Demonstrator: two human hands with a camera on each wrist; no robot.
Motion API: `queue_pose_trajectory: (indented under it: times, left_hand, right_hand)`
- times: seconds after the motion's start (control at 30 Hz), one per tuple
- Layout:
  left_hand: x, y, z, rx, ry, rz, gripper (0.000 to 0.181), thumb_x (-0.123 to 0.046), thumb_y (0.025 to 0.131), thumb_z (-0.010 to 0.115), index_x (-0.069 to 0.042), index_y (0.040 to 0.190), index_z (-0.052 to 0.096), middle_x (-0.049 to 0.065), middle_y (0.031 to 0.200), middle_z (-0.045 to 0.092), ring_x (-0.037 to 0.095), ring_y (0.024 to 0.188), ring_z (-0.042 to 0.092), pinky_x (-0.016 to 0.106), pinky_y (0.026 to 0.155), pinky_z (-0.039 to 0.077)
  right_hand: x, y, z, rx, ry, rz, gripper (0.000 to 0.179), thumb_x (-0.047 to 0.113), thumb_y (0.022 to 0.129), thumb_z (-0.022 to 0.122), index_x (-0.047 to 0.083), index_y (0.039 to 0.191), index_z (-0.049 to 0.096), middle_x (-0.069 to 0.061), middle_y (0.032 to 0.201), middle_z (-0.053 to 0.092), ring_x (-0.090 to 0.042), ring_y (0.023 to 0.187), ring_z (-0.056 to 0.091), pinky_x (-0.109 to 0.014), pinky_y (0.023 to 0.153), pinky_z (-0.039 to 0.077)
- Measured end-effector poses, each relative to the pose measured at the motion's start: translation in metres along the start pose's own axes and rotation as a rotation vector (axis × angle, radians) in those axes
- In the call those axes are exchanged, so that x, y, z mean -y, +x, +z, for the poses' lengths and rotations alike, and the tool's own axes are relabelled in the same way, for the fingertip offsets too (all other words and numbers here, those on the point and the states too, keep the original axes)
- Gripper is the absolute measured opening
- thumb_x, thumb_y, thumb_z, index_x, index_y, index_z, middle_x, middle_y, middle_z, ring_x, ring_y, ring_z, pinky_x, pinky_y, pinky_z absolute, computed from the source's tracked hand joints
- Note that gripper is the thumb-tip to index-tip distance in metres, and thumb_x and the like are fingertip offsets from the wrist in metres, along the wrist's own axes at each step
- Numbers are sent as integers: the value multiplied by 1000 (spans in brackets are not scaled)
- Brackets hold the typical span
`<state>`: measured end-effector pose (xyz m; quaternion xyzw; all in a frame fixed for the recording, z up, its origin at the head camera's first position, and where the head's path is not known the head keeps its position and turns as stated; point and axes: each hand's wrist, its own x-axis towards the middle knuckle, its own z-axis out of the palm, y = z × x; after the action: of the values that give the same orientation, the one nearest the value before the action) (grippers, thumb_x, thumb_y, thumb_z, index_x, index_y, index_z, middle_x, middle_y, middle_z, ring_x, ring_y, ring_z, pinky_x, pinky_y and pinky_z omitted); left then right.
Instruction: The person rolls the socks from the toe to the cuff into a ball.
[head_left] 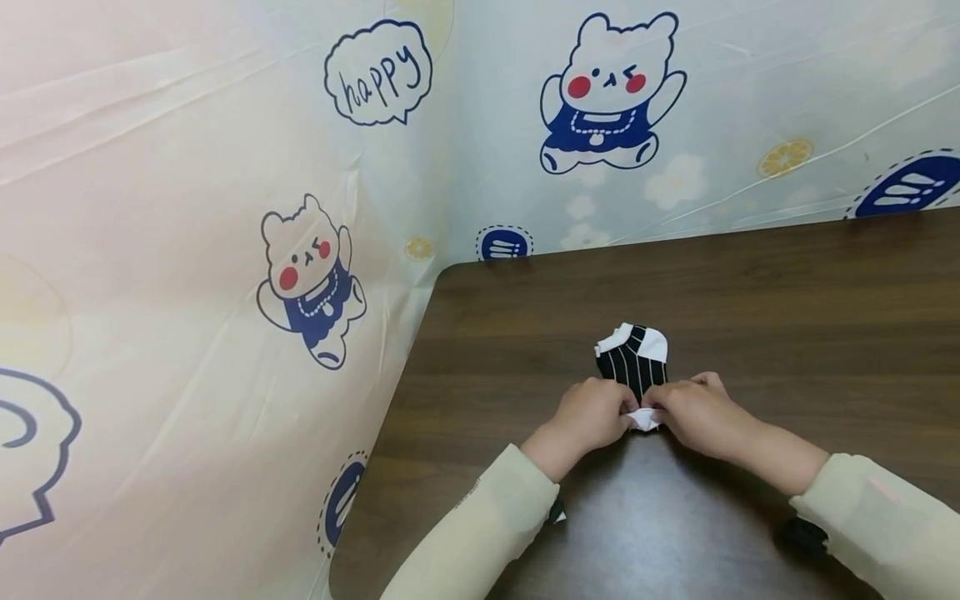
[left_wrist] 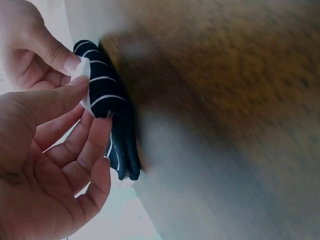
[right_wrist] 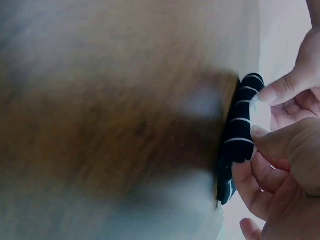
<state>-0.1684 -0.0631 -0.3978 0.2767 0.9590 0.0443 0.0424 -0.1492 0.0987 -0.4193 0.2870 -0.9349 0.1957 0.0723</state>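
Observation:
A black sock (head_left: 632,360) with thin white stripes and white trim lies on the dark wooden table (head_left: 787,300), its far end pointing away from me. My left hand (head_left: 618,414) and right hand (head_left: 663,410) meet at its near end, and both pinch the white edge (head_left: 643,420) there. In the left wrist view my left hand (left_wrist: 89,104) pinches the sock (left_wrist: 107,95) between thumb and fingers, with the other hand's thumb just above. In the right wrist view my right hand (right_wrist: 250,150) pinches the sock (right_wrist: 241,131) the same way.
A plastic sheet (head_left: 225,250) printed with cartoon bears and a "happy" bubble hangs along the table's left and far sides. The table's rounded corner (head_left: 450,271) is at the far left. Bare tabletop stretches to the right.

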Motion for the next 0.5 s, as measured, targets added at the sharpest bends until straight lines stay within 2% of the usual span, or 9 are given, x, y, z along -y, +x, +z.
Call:
queue_pose_trajectory:
  times: [0.27, 0.5]
  left_hand:
    - [1, 9, 3, 75, -70, -37, 4, -28, 75, 65, -27, 79, 67, -16, 73, 58, 4, 66, 52, 20, 55, 39]
    - [4, 16, -1, 156, -116, -35, 5, -24, 77, 64, -22, 80, 67, -15, 70, 55, 3, 67, 50, 15, 60, 37]
  right_hand:
    - [-5, 1, -2, -64, 45, 22, 14, 13, 68, 70, 20, 74, 59, 15, 66, 57, -7, 63, 56, -38, 59, 31]
    - [-4, -3, -2, -187, -41, -97, 16, 16, 66, 71, 20, 72, 57, 12, 69, 52, -5, 62, 50, -37, 63, 34]
